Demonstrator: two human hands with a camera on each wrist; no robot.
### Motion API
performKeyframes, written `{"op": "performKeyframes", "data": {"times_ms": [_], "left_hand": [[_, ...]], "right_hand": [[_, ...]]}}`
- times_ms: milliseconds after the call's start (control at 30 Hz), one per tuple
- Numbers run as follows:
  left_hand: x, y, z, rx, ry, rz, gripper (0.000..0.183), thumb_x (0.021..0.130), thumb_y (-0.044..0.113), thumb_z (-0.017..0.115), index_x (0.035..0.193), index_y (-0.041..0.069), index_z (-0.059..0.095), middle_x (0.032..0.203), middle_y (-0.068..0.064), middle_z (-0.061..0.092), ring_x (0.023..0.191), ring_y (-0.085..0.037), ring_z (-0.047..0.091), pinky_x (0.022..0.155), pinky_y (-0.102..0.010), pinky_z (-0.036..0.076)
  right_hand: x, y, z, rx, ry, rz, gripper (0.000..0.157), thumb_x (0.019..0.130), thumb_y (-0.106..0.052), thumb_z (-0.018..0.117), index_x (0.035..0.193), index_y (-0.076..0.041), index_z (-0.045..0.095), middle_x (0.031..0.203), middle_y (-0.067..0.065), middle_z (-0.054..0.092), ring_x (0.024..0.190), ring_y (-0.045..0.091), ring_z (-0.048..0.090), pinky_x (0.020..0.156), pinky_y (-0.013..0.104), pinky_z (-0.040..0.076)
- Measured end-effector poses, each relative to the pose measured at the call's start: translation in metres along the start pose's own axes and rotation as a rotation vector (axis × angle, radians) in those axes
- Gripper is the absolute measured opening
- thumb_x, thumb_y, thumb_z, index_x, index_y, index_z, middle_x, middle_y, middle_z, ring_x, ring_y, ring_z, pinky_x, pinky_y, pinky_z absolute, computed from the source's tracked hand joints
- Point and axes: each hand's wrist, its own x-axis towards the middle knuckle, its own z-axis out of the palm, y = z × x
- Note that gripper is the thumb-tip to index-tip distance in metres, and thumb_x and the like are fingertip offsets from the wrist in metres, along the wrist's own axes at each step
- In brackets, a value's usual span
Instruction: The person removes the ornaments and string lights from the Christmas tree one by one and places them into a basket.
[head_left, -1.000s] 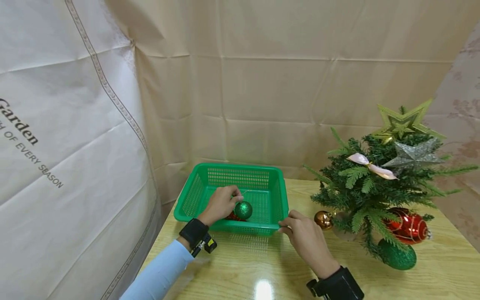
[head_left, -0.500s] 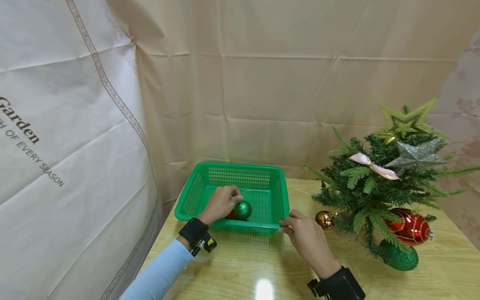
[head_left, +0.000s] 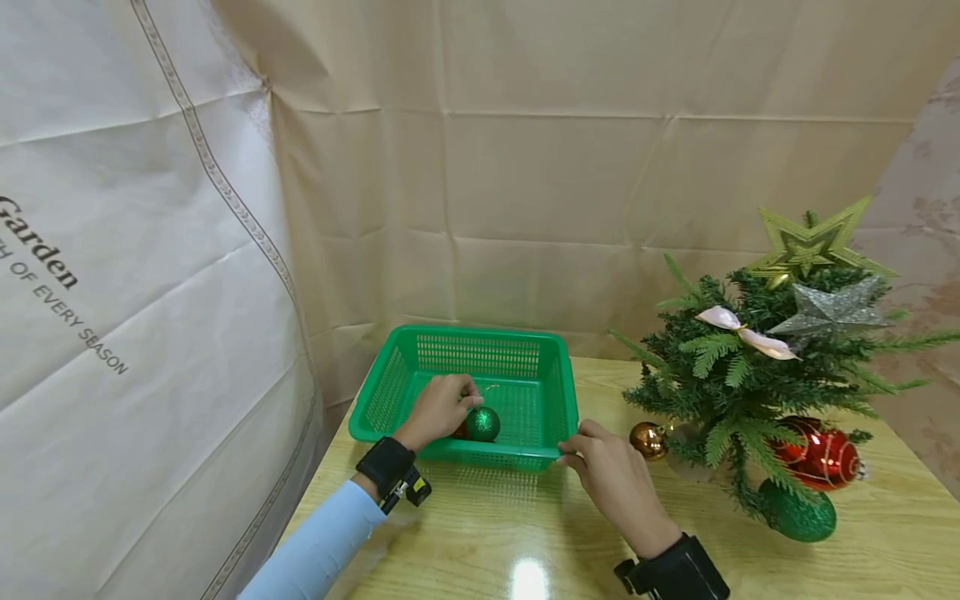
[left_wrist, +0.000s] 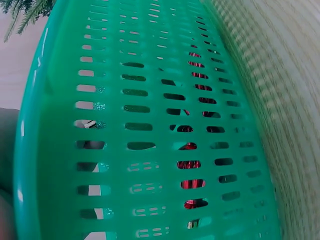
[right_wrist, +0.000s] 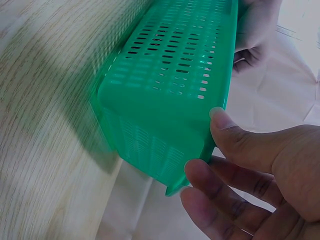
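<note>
Inside the green plastic basket (head_left: 480, 451), my left hand (head_left: 438, 408) pinches a glittery green Christmas bauble (head_left: 483, 424) at its top, where a thin hanging loop sticks up. A red ornament (head_left: 461, 432) lies beside the bauble, mostly hidden by the hand. Through the slots of the basket wall (left_wrist: 55, 150) in the left wrist view, parts of the red ornament (left_wrist: 193, 184) show. My right hand (head_left: 611, 479) grips the basket's near right corner. In the right wrist view its thumb (right_wrist: 223, 120) lies on the rim, with fingers curled below.
Right of the basket stands a small Christmas tree (head_left: 738, 379) with a gold star (head_left: 806, 246), a silver star (head_left: 832, 308) and a pink bow (head_left: 742, 332). A copper bauble (head_left: 648, 440), a red bauble (head_left: 821, 457) and a green bauble (head_left: 798, 510) are low around it. Cloth hangs behind.
The left hand and the green bauble have shifted slightly left and down inside the basket. The right hand keeps its hold on the corner.
</note>
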Motion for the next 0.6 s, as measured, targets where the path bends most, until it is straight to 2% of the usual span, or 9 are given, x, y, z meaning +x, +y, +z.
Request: {"op": "performKeyframes", "data": {"times_ms": [200,433,600], "left_hand": [[-0.0023,0.0014,-0.0037,0.001,-0.012,-0.005,0.008,0.100,0.013,0.070,0.092,0.010,0.072,0.076,0.002,0.062,0.056,-0.013,0.046,0.055,-0.028,0.032],[-0.0015,0.0009,-0.0053,-0.001,-0.026,-0.062,0.009,0.100,0.014,0.070,0.092,0.011,0.071,0.079,-0.001,0.065,0.055,-0.013,0.049,0.053,-0.027,0.032],[-0.0022,0.0006,-0.0051,0.018,-0.013,-0.076,0.010,0.100,0.014,0.070,0.090,0.012,0.072,0.077,0.001,0.064,0.055,-0.014,0.049,0.052,-0.027,0.031]], "right_hand": [[-0.0002,-0.0003,-0.0002,-0.001,0.009,-0.008,0.013,0.078,-0.010,0.089,0.089,-0.011,0.082,0.076,-0.007,0.050,0.058,0.006,0.052,0.050,0.019,0.039],[0.0000,-0.0006,-0.0004,-0.002,0.008,-0.006,0.014,0.078,-0.010,0.089,0.089,-0.011,0.082,0.076,-0.007,0.050,0.058,0.006,0.052,0.050,0.019,0.039],[-0.0003,-0.0008,-0.0003,0.001,0.007,-0.002,0.014,0.078,-0.010,0.089,0.089,-0.011,0.082,0.076,-0.008,0.050,0.057,0.005,0.050,0.050,0.019,0.038]]}}
